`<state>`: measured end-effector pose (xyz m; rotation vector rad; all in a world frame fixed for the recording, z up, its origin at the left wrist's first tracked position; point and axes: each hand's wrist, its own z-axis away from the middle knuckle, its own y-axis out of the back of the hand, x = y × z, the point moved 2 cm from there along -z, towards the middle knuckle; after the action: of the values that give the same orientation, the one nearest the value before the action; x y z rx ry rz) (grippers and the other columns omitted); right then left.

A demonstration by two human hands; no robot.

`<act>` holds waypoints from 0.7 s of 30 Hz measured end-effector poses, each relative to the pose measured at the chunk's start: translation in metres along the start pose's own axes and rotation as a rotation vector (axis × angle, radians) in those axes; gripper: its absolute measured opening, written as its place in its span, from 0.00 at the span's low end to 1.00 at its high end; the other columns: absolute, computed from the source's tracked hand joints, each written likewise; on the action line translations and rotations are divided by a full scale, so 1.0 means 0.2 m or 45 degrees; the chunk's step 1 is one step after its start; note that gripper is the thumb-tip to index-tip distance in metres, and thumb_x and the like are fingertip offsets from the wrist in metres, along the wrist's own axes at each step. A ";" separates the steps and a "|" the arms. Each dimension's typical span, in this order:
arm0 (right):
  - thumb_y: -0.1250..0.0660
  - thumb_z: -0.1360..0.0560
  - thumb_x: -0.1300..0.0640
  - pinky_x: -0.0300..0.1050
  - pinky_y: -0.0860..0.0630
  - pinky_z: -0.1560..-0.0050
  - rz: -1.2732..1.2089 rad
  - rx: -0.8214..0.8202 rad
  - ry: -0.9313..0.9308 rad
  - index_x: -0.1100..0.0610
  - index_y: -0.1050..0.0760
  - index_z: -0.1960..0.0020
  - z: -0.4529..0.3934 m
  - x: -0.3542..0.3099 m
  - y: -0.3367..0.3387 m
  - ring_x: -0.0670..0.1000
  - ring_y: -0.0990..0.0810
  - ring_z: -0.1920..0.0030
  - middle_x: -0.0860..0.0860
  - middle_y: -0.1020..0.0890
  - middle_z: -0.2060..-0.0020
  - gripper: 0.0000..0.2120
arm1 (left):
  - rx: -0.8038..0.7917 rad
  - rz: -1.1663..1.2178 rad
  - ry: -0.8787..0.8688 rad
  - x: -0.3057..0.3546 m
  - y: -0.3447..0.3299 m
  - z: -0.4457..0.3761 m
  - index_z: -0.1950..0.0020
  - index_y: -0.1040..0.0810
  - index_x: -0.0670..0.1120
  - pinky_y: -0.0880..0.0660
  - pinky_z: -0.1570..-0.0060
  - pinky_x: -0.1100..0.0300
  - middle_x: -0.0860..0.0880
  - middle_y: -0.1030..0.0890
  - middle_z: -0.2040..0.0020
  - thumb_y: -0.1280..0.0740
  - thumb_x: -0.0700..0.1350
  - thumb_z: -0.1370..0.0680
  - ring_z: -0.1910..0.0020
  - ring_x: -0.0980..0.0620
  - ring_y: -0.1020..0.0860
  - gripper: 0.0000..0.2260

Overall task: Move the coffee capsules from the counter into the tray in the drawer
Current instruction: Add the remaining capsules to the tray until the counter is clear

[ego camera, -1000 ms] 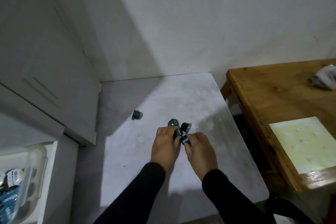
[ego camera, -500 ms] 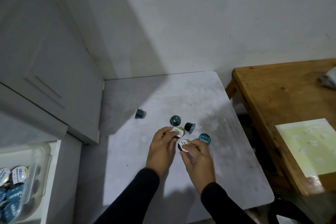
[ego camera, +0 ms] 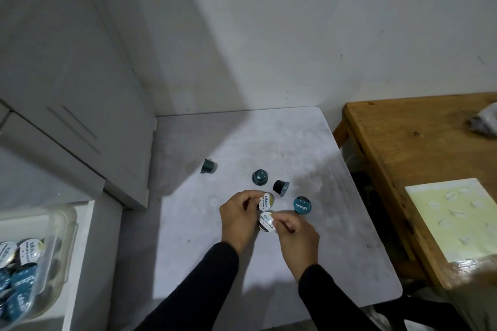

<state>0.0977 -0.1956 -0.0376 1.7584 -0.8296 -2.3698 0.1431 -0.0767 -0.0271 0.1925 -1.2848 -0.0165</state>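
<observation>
Several dark teal coffee capsules lie on the pale counter (ego camera: pixel 269 263). My left hand (ego camera: pixel 238 216) pinches a white-lidded capsule (ego camera: pixel 265 201). Just below it, my right hand (ego camera: pixel 294 234) pinches a second white-lidded capsule (ego camera: pixel 266 222). A blue-lidded capsule (ego camera: pixel 302 205) sits to the right of my hands. Beyond them rest an upside-down capsule (ego camera: pixel 259 177), one on its side (ego camera: pixel 281 187), and a lone one (ego camera: pixel 208 166) further left. The clear tray (ego camera: pixel 57 226) in the open drawer at lower left holds several capsules.
A grey cabinet (ego camera: pixel 67 105) rises on the left above the drawer. A wooden table (ego camera: pixel 419 158) stands to the right with a pale yellow sheet (ego camera: pixel 457 217) and a crumpled wrapper (ego camera: pixel 484 121). A dark gap separates counter and table.
Both hands have lifted a capsule each and turned the white lids up. The blue-lidded capsule, hidden a second ago, now lies uncovered to the right.
</observation>
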 end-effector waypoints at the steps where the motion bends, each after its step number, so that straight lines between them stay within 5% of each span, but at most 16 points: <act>1: 0.33 0.30 0.68 0.28 0.27 0.55 0.010 -0.017 -0.006 0.53 0.18 0.58 0.01 -0.02 0.01 0.44 0.20 0.56 0.49 0.16 0.57 0.11 | -0.001 -0.001 0.002 0.02 0.02 0.01 0.57 0.16 0.45 0.28 0.63 0.76 0.52 0.16 0.60 0.35 0.35 0.24 0.62 0.62 0.19 0.10; 7: 0.33 0.31 0.67 0.34 0.30 0.64 -0.125 -0.060 0.050 0.41 0.20 0.69 0.08 -0.27 0.07 0.40 0.23 0.67 0.38 0.18 0.71 0.21 | 0.029 -0.006 -0.126 0.25 0.26 0.14 0.59 0.16 0.49 0.27 0.60 0.75 0.55 0.15 0.61 0.35 0.36 0.24 0.61 0.63 0.19 0.12; 18: 0.33 0.29 0.69 0.33 0.24 0.63 -0.391 -0.628 0.315 0.52 0.16 0.62 0.46 -0.91 -0.27 0.48 0.20 0.66 0.56 0.15 0.65 0.14 | 0.293 0.065 -0.194 0.40 1.34 0.44 0.61 0.16 0.53 0.24 0.57 0.70 0.54 0.14 0.61 0.33 0.34 0.26 0.60 0.59 0.18 0.15; 21: 0.34 0.29 0.71 0.32 0.24 0.65 -0.411 -0.779 0.292 0.58 0.17 0.62 0.62 -1.03 -0.53 0.45 0.20 0.68 0.52 0.14 0.67 0.12 | 0.362 -0.028 -0.148 0.33 1.70 0.47 0.58 0.16 0.51 0.25 0.64 0.73 0.56 0.14 0.62 0.33 0.34 0.26 0.64 0.61 0.19 0.12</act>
<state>0.0822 0.0169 0.1149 1.9148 0.2140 -2.1806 0.0401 0.2370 0.1114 0.4554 -1.3986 0.1384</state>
